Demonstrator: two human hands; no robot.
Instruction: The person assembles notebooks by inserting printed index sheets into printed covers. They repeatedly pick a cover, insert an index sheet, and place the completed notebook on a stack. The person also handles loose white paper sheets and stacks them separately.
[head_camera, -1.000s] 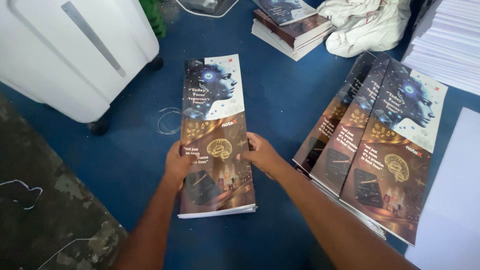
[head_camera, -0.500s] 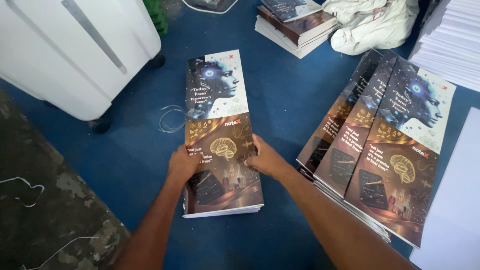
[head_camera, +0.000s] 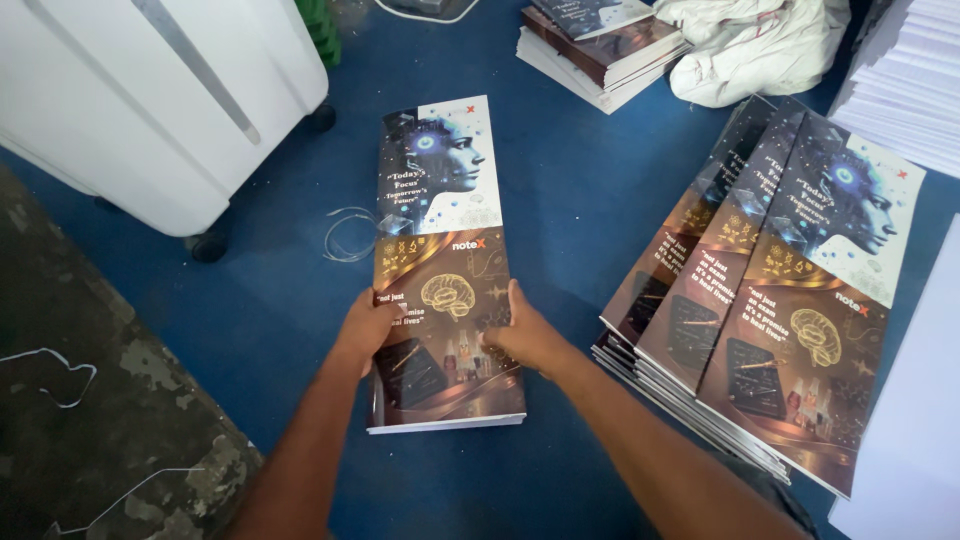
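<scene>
A blue floor covering (head_camera: 560, 170) fills most of the view, and beside it at lower left lies a strip of dark, worn concrete (head_camera: 90, 420) with pale scuffs. On the blue surface at upper left stands a large white appliance (head_camera: 130, 90) on small dark castors, its nearest wheel close to the top-left corner of the work. At the far right edge a high stack of white sheets (head_camera: 915, 80) rises, and another white sheet (head_camera: 915, 420) runs down the lower right. Between these and the middle lies a fanned pile of printed covers (head_camera: 770, 290), long and narrow, each showing a pale head in profile above a brown panel with a golden brain; it lies well apart from the pile being handled, with bare blue floor between. A crumpled white cloth (head_camera: 750, 45) sits at the top, touching a shorter stack of books (head_camera: 600, 45). In the centre lies the small stack of covers (head_camera: 440, 200), flat on the floor, of the same design. The left hand (head_camera: 368, 325) presses against its left edge with fingers curled onto the top sheet, and the right hand (head_camera: 525, 335) clasps the right edge, thumb on top; both hands are closed on the stack's sides near its lower half. A thin loop of wire (head_camera: 345, 235) lies just left of the stack, not touching it.
</scene>
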